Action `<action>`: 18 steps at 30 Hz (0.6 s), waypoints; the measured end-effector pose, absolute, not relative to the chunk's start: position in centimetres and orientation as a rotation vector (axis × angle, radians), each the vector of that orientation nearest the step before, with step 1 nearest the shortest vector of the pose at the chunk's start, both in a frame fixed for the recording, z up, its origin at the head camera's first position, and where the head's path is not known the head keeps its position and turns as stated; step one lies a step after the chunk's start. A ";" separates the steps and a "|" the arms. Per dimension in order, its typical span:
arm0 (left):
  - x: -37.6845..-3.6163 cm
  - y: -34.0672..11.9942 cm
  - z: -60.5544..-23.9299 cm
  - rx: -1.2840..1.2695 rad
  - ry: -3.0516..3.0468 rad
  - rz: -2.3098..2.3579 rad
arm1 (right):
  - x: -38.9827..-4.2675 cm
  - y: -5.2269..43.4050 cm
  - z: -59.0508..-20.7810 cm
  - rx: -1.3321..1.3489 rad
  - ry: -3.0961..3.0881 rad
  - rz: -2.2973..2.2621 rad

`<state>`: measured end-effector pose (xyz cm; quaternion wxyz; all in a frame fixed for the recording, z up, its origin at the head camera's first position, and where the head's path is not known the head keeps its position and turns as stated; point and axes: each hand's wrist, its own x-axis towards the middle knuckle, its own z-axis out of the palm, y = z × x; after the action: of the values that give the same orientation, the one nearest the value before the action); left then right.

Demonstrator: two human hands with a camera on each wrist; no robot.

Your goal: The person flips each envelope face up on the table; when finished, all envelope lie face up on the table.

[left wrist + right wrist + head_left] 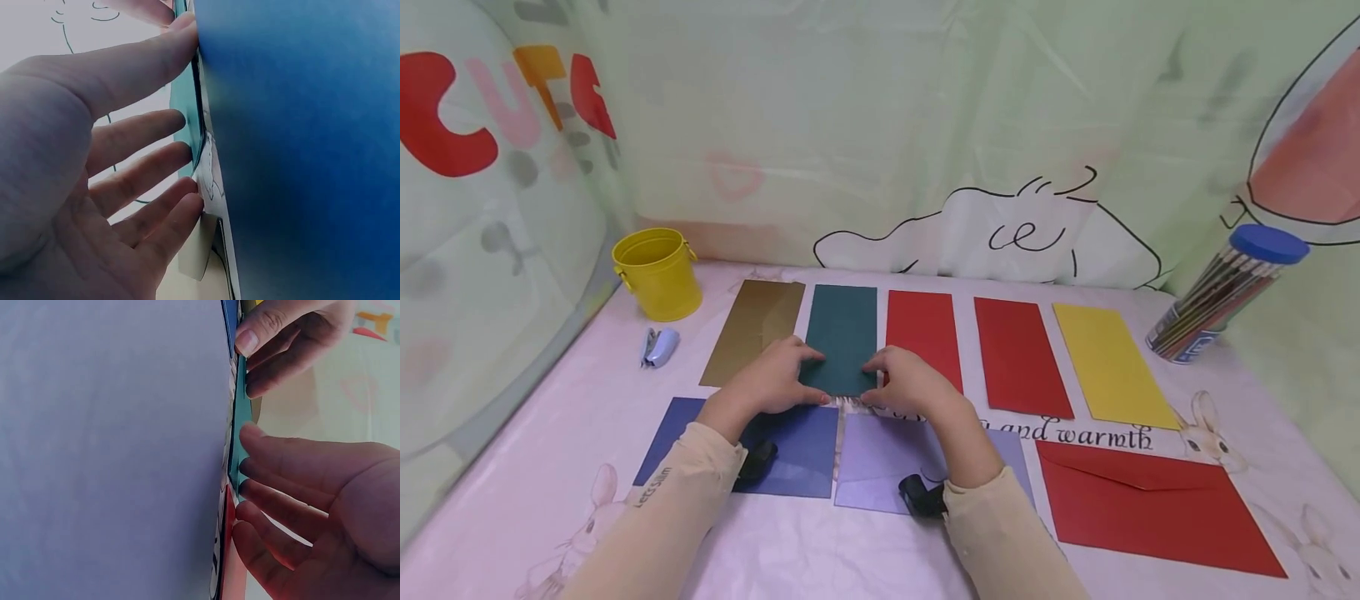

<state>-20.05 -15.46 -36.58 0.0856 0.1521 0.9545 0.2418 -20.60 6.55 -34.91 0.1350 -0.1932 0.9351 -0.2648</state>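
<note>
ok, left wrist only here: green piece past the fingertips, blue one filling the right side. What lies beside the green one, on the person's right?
Observer: A red piece; the head view shows a gap between it and the green piece.
Operator: And beside the blue one, same side?
Observer: A lilac piece, partly hidden by the right arm in the head view.
Operator: Any containers?
Observer: Yellow bucket, back left of the table.

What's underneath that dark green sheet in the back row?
The dark green sheet lies on the pale pink tablecloth, which shows along its left and right edges. The area directly beneath is covered, so I can't tell whether anything else is there.
</note>
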 end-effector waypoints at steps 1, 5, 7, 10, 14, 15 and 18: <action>-20.1 -15.5 -36.6 0.457 2.849 0.716 | -20.6 6.5 -35.0 -0.567 2.715 -0.758; -20.1 -15.3 -36.5 0.462 2.855 0.699 | -20.7 6.4 -35.1 -0.565 2.727 -0.741; -20.1 -15.3 -36.6 0.470 2.858 0.690 | -20.6 6.4 -35.2 -0.548 2.731 -0.733; -20.1 -15.2 -36.6 0.472 2.856 0.666 | -20.6 6.3 -35.2 -0.529 2.742 -0.717; -20.0 -15.2 -36.7 0.485 2.851 0.617 | -20.5 6.2 -35.1 -0.512 2.745 -0.712; -20.0 -15.2 -36.7 0.491 2.851 0.606 | -20.5 6.2 -35.1 -0.509 2.745 -0.715; -20.0 -15.2 -36.7 0.508 2.853 0.580 | -20.5 6.3 -35.1 -0.514 2.745 -0.724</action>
<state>-19.98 -15.23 -36.69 0.0928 0.1710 0.9612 0.1955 -20.55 6.29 -35.07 0.1281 -0.1768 0.9436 -0.2488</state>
